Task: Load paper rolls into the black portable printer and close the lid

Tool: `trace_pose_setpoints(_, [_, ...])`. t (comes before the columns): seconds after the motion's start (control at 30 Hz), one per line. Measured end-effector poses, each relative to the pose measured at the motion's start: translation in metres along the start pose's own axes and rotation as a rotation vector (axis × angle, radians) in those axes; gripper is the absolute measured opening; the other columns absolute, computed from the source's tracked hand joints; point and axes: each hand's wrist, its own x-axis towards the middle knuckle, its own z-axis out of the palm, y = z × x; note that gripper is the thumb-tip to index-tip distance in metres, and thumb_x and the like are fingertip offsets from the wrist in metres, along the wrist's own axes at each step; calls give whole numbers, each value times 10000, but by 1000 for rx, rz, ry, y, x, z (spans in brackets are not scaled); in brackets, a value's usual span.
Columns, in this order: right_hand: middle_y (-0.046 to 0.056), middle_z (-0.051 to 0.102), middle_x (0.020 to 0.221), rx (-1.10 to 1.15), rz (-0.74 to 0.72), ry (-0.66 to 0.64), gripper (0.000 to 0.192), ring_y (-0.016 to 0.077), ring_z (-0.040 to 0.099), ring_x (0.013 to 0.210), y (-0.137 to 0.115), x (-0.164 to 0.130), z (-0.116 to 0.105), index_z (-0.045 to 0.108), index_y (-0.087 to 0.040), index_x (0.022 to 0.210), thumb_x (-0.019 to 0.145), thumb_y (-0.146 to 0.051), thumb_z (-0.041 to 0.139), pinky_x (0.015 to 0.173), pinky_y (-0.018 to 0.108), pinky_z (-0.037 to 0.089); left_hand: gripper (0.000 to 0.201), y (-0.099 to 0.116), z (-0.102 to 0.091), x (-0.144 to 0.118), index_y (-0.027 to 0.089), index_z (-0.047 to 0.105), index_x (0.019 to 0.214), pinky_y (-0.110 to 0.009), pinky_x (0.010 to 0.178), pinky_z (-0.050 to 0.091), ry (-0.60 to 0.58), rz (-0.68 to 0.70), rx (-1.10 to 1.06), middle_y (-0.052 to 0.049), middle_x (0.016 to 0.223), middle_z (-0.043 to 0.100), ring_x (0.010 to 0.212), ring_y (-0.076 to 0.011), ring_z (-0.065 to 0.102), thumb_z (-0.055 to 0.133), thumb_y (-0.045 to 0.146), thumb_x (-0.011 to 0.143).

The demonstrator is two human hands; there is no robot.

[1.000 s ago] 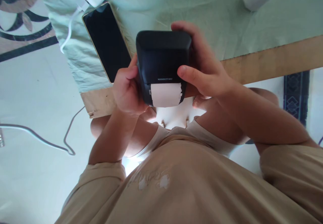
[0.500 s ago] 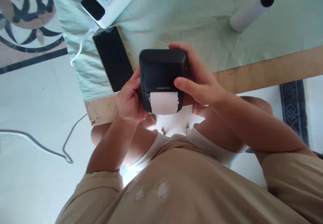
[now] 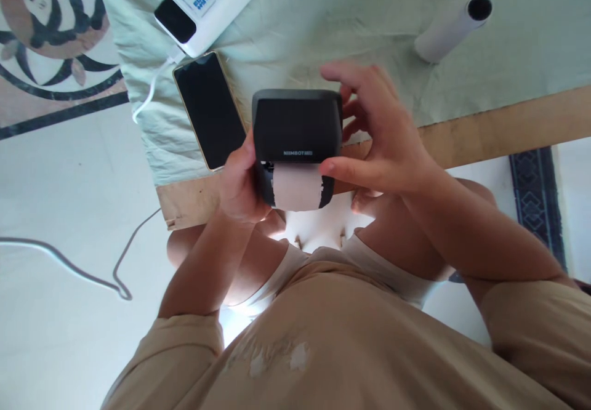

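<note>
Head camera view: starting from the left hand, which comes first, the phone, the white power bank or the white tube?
From the left hand:
1. Phone, on the green cloth just above it.
2. White power bank, beyond the phone at the top.
3. White tube, far across at the upper right.

A pale, glossy floor (image 3: 60, 213) takes up the left side, bright with soft daylight. At the far left it carries an inlaid round pattern (image 3: 46, 16) in brown, black and cream, edged by a dark curved band. A thin grey cable (image 3: 92, 274) snakes across the floor on the near left. The counter (image 3: 484, 127) shows a bare light-wood edge running from the centre off to the right, and a wrinkled pale green cloth (image 3: 323, 22) covers its far surface. On the right, below the counter edge, a dark blue patterned rug (image 3: 535, 200) lies on the floor.
</note>
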Motion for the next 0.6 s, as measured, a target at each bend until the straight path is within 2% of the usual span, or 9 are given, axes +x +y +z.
trace_pose_setpoints(0.1, [55,672,1085,-50,-51,172,789,143,622,905,-5,-3,2,628,-251,1418,916,-857,682,767,319,554,492,-4,-4,2,264,757,999,-471,959,634,-11,48,94,-74,1007,815,1469,-449,633,926,662,764])
trace_pose_setpoints(0.13, [28,657,1039,-15,-58,217,693,106,588,802,-8,-4,3,635,-257,1364,943,-803,701,704,300,510,554,-5,-6,2,256,766,1039,-458,896,637,-33,34,113,-79,1011,820,1406,-450,673,929,709,765])
trace_pose_setpoints(0.2, [-12,646,1105,101,-64,306,472,23,534,647,-14,-3,7,620,-248,1271,1022,-638,714,576,252,426,661,-6,-9,2,256,778,1165,-409,741,623,-92,1,120,-75,1054,831,1193,-402,764,935,761,769])
trace_pose_setpoints(0.27, [-31,618,1186,181,-59,401,295,-26,562,601,-21,-1,10,563,-216,1142,1089,-486,670,513,206,415,695,-5,-10,1,269,775,1262,-364,627,582,-136,5,117,-70,1109,832,1014,-333,786,934,755,791])
trace_pose_setpoints(0.37, [-34,566,1011,259,-73,550,332,14,672,665,-23,4,13,431,-211,988,1107,-436,643,516,184,458,698,-3,-8,-2,275,777,1316,-369,644,597,-153,4,140,-85,1195,822,1000,-317,781,933,720,802])
trace_pose_setpoints(0.4, [-34,562,955,247,-79,557,358,32,677,676,-22,5,13,397,-218,951,1106,-435,636,518,193,453,700,-2,-8,-2,274,778,1323,-376,669,609,-142,-5,152,-91,1204,820,1016,-322,782,926,721,805])
trace_pose_setpoints(0.47, [-34,617,901,139,-94,491,350,48,639,673,-20,5,12,381,-216,899,1093,-380,622,572,216,463,689,-2,-7,-2,269,781,1313,-370,671,608,-123,-9,166,-85,1166,818,968,-305,782,922,717,809])
trace_pose_setpoints(0.53, [-39,700,903,-27,-94,367,217,52,568,651,-22,3,8,487,-203,897,1039,-276,633,655,247,465,672,-5,-7,-1,261,782,1284,-343,616,579,-122,22,166,-74,1109,819,849,-264,769,928,716,812])
trace_pose_setpoints(0.6, [-34,780,1002,-223,-21,198,34,80,615,726,-28,2,5,669,-230,997,994,-243,637,716,285,436,678,-8,-8,0,257,780,1260,-321,549,546,-140,72,168,-69,1049,824,748,-234,745,935,736,805])
